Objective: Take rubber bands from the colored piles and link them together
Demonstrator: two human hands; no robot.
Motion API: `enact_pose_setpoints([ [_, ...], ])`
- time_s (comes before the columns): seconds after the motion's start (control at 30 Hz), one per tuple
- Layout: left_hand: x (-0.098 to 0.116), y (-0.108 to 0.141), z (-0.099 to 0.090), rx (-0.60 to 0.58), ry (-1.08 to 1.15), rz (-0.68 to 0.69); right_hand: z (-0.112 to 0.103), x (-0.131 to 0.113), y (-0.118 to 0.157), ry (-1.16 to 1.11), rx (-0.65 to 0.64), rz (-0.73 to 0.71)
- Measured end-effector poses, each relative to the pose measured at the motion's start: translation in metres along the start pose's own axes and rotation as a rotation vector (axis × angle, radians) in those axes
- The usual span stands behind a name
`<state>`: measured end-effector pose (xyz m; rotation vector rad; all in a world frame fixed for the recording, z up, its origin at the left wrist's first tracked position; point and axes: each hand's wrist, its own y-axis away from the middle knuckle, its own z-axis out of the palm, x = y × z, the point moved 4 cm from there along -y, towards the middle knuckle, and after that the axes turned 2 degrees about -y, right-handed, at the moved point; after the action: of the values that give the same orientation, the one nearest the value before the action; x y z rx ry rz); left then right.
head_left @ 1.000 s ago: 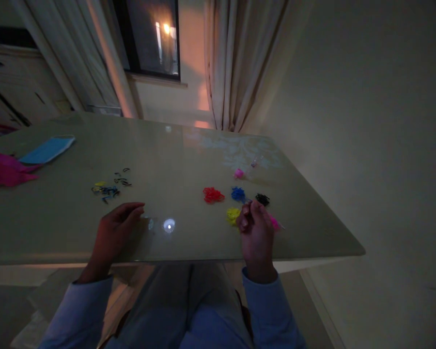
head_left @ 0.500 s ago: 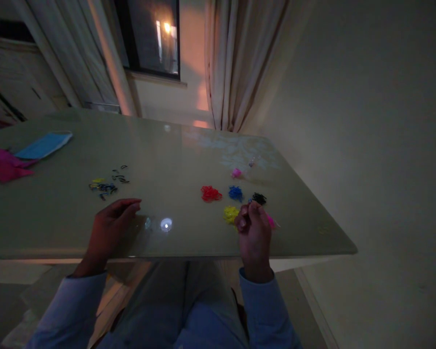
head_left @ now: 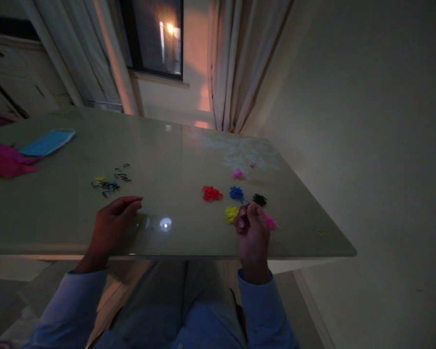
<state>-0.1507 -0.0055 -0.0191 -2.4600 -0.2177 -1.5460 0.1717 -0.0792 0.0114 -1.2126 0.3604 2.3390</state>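
Observation:
My right hand [head_left: 253, 228] is closed in a pinch on a small bluish rubber band [head_left: 246, 202], only partly visible at the fingertips. Around it lie small piles of rubber bands: blue [head_left: 236, 193] just beyond, black [head_left: 259, 199] at far right, yellow [head_left: 231, 214] at its left. A pink pile [head_left: 271, 222] is partly hidden behind the hand. Farther left is a red pile [head_left: 211, 194]. My left hand [head_left: 114, 220] hovers low over the table's left half, thumb and fingers pressed together; anything between them is too small to see. Beyond it sits a mixed pile [head_left: 107, 186] of dark, blue and yellow bands.
Several loose black bands [head_left: 122, 177] lie near the mixed pile. A blue face mask [head_left: 49, 142] and a pink cloth-like piece [head_left: 7, 161] are on the glossy table [head_left: 167, 155] at left. A small pink object [head_left: 237, 173] stands beyond the blue pile. A wall borders the right.
The view has shifted slightly. My right fingertips have moved a little, with the bluish band now nearer the blue pile's edge. My left hand keeps its pinched pose.

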Motion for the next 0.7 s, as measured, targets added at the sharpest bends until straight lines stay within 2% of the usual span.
enact_pose_setpoints([
  [0.27, -0.001, 0.000, 0.000, -0.008, -0.008, -0.020, -0.001, 0.002, -0.001, 0.015, -0.001, -0.031],
  [0.47, 0.002, 0.001, 0.000, 0.005, -0.008, -0.017, -0.007, -0.006, -0.011, 0.146, -0.019, -0.092],
  [0.53, 0.003, 0.001, 0.000, 0.006, -0.001, -0.026, -0.013, -0.011, -0.026, 0.294, -0.044, -0.129],
  [0.7, 0.002, 0.000, 0.000, 0.001, 0.028, -0.039, -0.024, -0.025, -0.080, 0.920, -0.174, -0.266],
])
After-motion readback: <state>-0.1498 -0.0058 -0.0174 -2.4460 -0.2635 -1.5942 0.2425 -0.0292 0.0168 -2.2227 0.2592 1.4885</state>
